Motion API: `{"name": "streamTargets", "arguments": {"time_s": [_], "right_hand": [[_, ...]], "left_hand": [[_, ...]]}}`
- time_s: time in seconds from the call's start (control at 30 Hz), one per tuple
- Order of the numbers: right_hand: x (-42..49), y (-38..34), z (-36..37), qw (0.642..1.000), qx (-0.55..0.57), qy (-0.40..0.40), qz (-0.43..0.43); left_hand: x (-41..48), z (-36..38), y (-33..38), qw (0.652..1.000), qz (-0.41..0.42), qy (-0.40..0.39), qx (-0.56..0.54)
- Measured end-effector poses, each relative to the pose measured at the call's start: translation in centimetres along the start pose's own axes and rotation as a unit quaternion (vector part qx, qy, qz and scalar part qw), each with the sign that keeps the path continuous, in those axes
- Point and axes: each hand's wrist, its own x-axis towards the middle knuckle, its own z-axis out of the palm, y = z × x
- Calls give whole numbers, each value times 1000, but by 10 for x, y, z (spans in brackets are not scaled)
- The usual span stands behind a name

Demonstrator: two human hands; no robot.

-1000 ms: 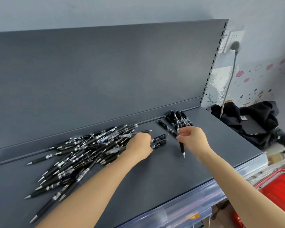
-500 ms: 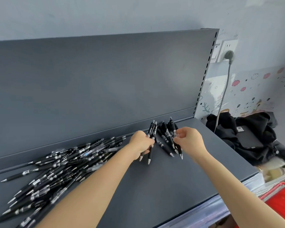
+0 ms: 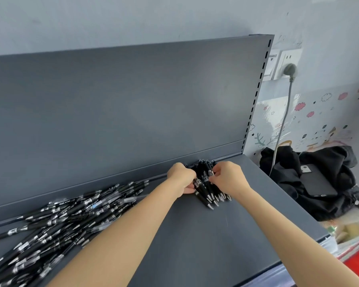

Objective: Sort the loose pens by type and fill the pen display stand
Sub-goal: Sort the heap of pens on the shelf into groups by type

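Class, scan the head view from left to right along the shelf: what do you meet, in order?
First the loose pen pile → left hand → pen bundle, gripped by both hands → right hand → black clothing.
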Motion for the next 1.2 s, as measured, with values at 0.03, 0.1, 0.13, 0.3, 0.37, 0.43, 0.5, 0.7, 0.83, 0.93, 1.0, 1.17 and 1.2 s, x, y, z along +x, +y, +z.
{"name": "streamTargets", "arguments": {"time_s": [0.03,0.1,0.13,0.3,0.37,0.43,0.5,0.7,0.83,0.93,1.0,1.17,1.2], "right_hand": [[-1,0,0,1000,-7,1,-5],[-3,2,-1,999,-33,14,-18],[-3,4,-1,998,-52,19,-17],[-7,12,4,999,-10,-47,-4],[-10,12,8,998,-5,-55,-16],[-13,12,10,998,-12,-53,-24],[-14,14,10,998,-11,-49,-23],[-28,4,15,998,-37,-13,-43],[-50,-23,27,986,-57,17,-155],[-67,-42,46,973,-61,-18,-224],[-79,-53,61,964,-59,-47,-255],[-105,-77,95,935,-118,-106,-318],[-109,-82,101,923,-146,-113,-339]], "left_hand": [[2,-2,-2,1000,10,14,10],[6,-7,-8,997,40,43,47],[7,-9,-13,994,56,54,79],[1,-11,-28,993,86,-18,77],[-3,-11,-28,993,92,-38,65],[-6,-14,-28,991,99,-48,73],[-10,-19,-30,990,103,-45,85],[-27,-47,-36,982,140,-54,116],[-44,-80,-44,970,186,-26,156],[-60,-110,-55,950,222,12,218],[-72,-131,-69,939,241,34,243],[-95,-180,-113,901,274,82,326],[-98,-189,-122,890,279,89,348]]}}
